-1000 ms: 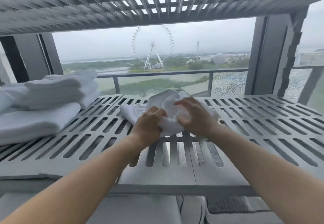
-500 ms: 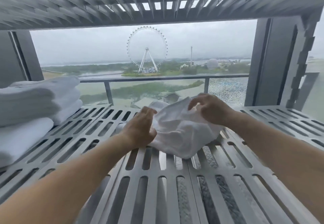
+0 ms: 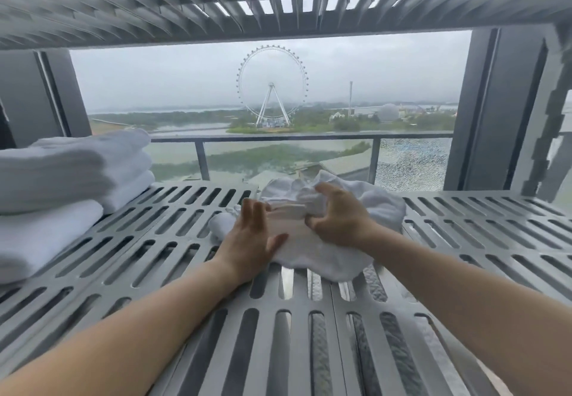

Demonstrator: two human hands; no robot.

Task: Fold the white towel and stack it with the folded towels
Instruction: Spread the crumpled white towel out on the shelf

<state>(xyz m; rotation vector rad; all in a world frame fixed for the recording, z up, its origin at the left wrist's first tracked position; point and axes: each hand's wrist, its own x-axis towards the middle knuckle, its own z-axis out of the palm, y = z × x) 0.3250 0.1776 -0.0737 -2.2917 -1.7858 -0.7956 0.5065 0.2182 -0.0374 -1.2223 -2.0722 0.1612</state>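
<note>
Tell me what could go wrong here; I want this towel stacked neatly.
1. The white towel is bunched in the grip of the right hand, so the fold may come out lumpy and sit unevenly on the folded towels.
2. Its near edge lies over slots in the shelf and might sag or catch.

Folded towels (image 3: pixel 62 185), left of white towel (image 3: pixel 325 256): cut off by frame edge. Fingertips of right hand (image 3: pixel 339 222) buried in its folds.

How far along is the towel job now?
Done: folded towels sit stacked at the left of the shelf. In hand: the white towel lies crumpled; the right hand grips it, the left hand touches it with straight fingers. Left: all the folding, then stacking.
</note>
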